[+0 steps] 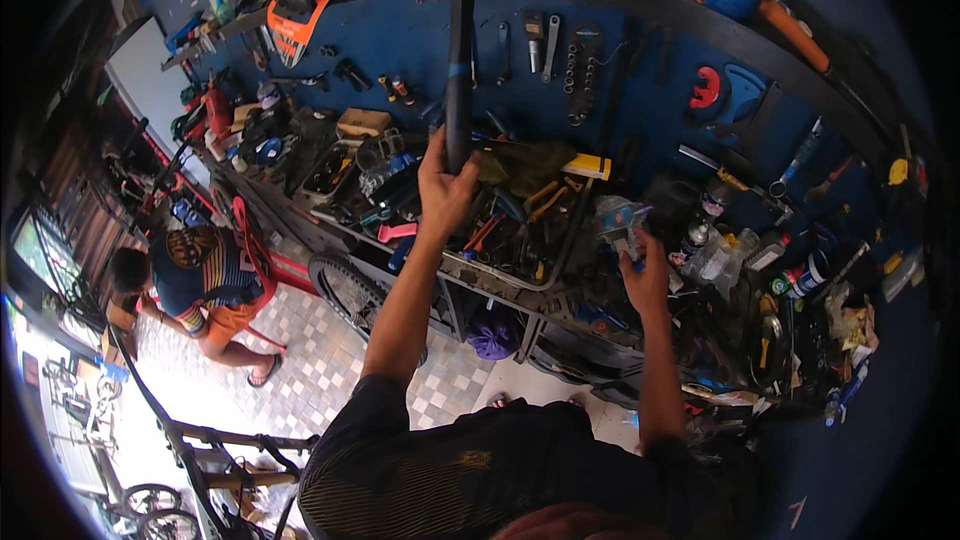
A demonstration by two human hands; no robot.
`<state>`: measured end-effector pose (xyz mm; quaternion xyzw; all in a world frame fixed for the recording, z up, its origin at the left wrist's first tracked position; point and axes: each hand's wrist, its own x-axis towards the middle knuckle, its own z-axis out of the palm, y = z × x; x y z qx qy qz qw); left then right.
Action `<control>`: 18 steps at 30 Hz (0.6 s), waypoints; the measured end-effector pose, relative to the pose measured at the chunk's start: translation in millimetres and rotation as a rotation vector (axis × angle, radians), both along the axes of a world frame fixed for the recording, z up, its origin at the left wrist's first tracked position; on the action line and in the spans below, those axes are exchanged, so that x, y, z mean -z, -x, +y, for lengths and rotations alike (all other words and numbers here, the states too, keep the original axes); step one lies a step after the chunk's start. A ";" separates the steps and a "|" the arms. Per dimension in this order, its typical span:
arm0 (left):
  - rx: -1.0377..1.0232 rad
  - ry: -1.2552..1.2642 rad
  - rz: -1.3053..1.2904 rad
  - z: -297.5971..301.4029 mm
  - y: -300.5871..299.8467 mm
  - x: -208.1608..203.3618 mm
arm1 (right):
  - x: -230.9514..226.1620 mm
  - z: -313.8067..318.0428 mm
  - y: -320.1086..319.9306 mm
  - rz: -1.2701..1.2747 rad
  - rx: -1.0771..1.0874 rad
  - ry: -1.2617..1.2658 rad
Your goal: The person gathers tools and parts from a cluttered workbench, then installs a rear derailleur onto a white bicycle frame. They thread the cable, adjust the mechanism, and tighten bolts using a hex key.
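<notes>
My left hand (447,188) is wrapped round the dark handle of a hammer (458,80). The hammer stands nearly upright above the workbench, its head at the top, in front of the blue tool wall. Over the right part of the bench, my right hand (648,275) has thumb and fingers apart, with nothing plainly gripped. Just beyond its fingertips is a small clear and bluish packet (622,217); whether they touch I cannot tell. Below the hammer, a tray (545,285) holds pliers and other hand tools, with a pink-handled tool (397,232) near its left side.
Bottles, cans and a plastic bag (722,262) crowd the bench's right side. Wrenches (551,48) and a socket rack (581,75) hang on the wall. A purple bundle (494,332) sits below the bench. At left, another person (205,275) bends near a bicycle wheel (350,292).
</notes>
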<state>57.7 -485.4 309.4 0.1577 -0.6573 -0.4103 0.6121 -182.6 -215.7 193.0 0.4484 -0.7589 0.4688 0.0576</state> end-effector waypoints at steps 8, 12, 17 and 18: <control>0.017 0.068 -0.092 -16.7 81.2 -10.7 | -0.8 29.8 -12.3 -0.019 0.104 0.023; 0.093 0.055 -0.153 -20.8 104.3 -1.0 | -4.4 36.2 -19.0 -0.070 0.126 -0.010; 0.123 0.048 -0.249 -24.0 123.9 6.9 | 8.3 46.0 -18.5 -0.113 0.125 -0.031; 0.123 0.046 -0.253 -25.8 129.0 7.4 | 11.4 46.2 -18.1 -0.111 0.117 -0.031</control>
